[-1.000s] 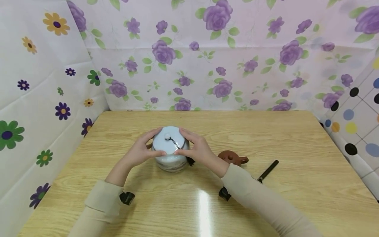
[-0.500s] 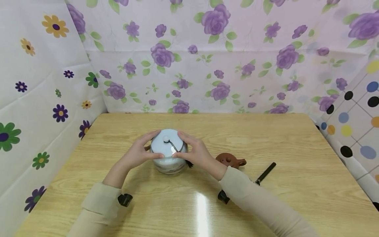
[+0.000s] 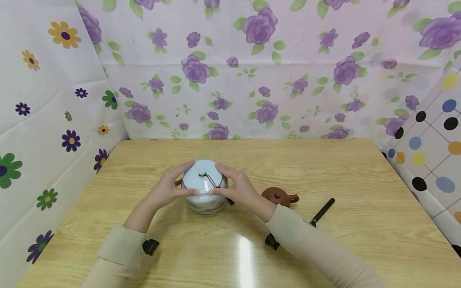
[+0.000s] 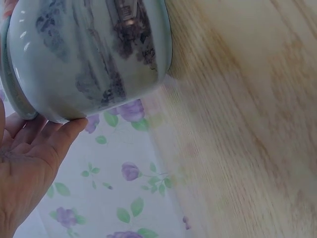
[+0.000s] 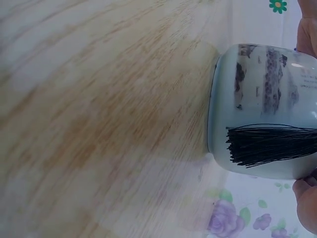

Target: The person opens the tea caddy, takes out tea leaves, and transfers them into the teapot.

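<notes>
A pale blue-white ceramic jar (image 3: 203,206) with ink-style painting stands on the wooden table (image 3: 324,168), left of centre. Its round lid (image 3: 203,179) has a small knob with a black cord; a black tassel (image 5: 270,144) hangs down the jar's right side. My left hand (image 3: 166,189) holds the lid's rim from the left, thumb in front and fingers behind. My right hand (image 3: 240,188) holds it from the right in the same way. In the left wrist view my fingers (image 4: 47,146) touch the lid's edge beside the jar (image 4: 89,54). The right wrist view shows the jar (image 5: 262,84) standing on the table.
A small brown clay piece (image 3: 278,197) lies just right of my right wrist. A black stick (image 3: 324,210) lies further right. Flowered sheets wall the table at the back and left, and a dotted sheet (image 3: 428,140) at the right.
Both hands stay round the lid, and the thumbs have drawn a little closer at its front. The jar sits slightly lower in the head view.
</notes>
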The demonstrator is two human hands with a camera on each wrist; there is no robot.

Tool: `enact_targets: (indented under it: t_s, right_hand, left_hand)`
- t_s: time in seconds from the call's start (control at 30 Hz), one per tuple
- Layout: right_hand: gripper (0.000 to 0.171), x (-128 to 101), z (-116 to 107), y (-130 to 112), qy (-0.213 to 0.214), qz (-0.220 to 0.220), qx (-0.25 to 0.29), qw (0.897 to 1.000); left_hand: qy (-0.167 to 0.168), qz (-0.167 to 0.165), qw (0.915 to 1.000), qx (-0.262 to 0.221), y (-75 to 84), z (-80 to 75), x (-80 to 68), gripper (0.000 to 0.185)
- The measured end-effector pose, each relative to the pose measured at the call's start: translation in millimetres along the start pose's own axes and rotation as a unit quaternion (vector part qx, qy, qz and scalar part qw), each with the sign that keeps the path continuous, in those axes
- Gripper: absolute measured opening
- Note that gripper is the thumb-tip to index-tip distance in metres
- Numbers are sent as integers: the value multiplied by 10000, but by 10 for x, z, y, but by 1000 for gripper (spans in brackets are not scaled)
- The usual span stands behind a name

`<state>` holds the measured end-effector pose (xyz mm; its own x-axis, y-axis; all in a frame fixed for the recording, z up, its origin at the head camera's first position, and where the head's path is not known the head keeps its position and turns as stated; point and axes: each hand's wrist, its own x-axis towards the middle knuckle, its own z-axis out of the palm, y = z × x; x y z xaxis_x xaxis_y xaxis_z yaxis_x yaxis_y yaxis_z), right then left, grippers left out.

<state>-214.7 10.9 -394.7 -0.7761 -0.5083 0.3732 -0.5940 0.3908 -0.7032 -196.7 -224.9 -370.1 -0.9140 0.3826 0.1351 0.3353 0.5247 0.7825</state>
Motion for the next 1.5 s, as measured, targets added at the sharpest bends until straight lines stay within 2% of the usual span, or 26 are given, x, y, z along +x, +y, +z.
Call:
enact_targets:
  t_s: [0.17, 0.77, 1.1, 1.37, 1.5]
  right_hand:
    - [80, -20, -16, -26, -21, 48, -37, 10000]
    - [82, 1, -73, -128, -119, 352, -23, 9993]
    - [82, 17, -87, -114, -87, 149, -208, 9996]
    - [82, 3, -102, -118, -207, 411, -240, 9987]
    - [80, -4, -144, -123, -350, 804, -208, 9959]
  left_hand:
    - [7, -71, 10000, -60, 18, 2, -23, 87]
    - [22, 12, 9996, -268, 18, 14, -51, 84]
    - [98, -6, 9995, -291, 25, -1, -19, 84]
    - [47, -165, 9997, -197, -35, 20, 13, 84]
    - [-76, -200, 9998, -55, -43, 3, -13, 84]
